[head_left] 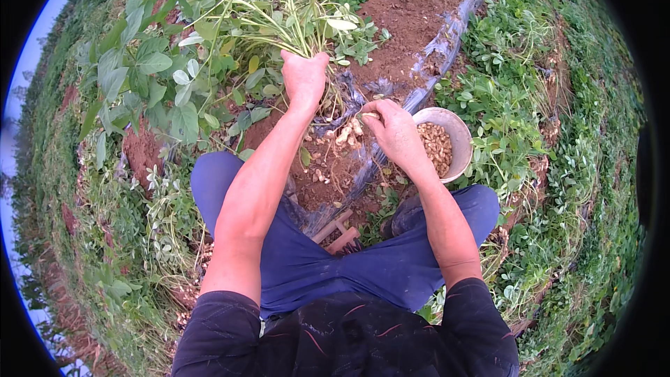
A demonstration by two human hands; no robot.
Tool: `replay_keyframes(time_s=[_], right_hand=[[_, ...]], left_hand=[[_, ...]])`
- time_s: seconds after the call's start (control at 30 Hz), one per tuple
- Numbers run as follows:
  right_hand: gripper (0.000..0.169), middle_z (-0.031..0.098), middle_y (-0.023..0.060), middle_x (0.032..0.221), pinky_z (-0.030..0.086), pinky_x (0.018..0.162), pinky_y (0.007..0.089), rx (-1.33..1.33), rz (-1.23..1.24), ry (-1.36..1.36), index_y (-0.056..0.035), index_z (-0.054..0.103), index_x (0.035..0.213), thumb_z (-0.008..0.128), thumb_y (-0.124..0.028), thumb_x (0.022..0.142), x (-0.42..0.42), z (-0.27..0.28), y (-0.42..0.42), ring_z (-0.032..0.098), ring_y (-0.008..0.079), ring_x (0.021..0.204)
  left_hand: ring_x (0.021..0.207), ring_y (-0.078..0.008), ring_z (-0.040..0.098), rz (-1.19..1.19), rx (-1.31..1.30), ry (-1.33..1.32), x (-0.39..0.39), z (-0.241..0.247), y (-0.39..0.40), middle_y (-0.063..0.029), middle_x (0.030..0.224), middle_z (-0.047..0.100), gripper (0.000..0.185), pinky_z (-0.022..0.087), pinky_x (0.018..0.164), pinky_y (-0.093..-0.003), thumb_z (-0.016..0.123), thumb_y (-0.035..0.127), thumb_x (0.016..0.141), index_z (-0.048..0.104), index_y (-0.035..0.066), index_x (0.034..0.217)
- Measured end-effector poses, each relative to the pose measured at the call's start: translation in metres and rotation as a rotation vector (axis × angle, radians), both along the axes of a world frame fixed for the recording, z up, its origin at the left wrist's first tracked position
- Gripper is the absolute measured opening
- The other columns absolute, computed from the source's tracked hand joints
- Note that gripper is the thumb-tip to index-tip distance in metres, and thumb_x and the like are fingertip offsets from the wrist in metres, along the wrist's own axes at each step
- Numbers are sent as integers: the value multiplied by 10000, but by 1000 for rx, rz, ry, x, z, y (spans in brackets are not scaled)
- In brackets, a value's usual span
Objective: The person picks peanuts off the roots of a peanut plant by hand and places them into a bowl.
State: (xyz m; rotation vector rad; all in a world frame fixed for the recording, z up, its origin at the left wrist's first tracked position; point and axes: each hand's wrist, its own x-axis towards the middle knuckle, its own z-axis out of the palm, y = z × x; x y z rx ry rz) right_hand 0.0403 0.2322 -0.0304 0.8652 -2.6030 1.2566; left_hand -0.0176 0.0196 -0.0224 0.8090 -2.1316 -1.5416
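Note:
My left hand [305, 77] is closed around the stems of an uprooted peanut plant [293, 26], its leafy tops pointing away from me. Below that fist hang the roots with several pale peanut pods [349, 132]. My right hand [393, 132] pinches a peanut pod [371, 114] between thumb and fingertips, just right of the hanging pods. A round, pale bucket [460, 141] partly filled with peanuts [435, 147] stands right beside my right hand and wrist, which hide part of its left side.
Torn plastic film [419, 95] runs across the reddish soil [400, 15]. Between my legs is a wooden frame, perhaps a low stool [343, 238]. Rows of peanut plants [502, 89] lie to the right, with more foliage [172, 220] at the left. Loose pods [320, 176] lie on the ground before me.

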Motion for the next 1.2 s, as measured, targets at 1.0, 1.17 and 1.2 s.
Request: replay_keyframes(time_s=[1.0,1.17,1.2], right_hand=[[160,687,69,862,488,622,264,-529,-110,-861,-24,645,1095,593,-112,972,-8,-15,19,641,133,725],[122,556,-3,799,382,539,211,-1044,-48,-982,-55,594,1093,532,-79,991,-18,-8,20,498,73,632],[125,537,-9,782,360,556,213,-799,-79,-905,-61,605,1089,531,-114,1003,-10,5,13,463,67,619]], left_hand=[[969,-481,683,62,-230,-74,-2,2,-19,-342,1004,691,614,518,932,-496,720,190,753,457,-128,1207],[957,-483,684,76,-269,-75,0,3,-15,-339,977,691,600,521,913,-518,714,212,757,453,-119,1184],[956,-483,684,81,-293,-101,0,3,-14,-337,975,691,601,521,911,-520,713,213,758,453,-118,1186]])
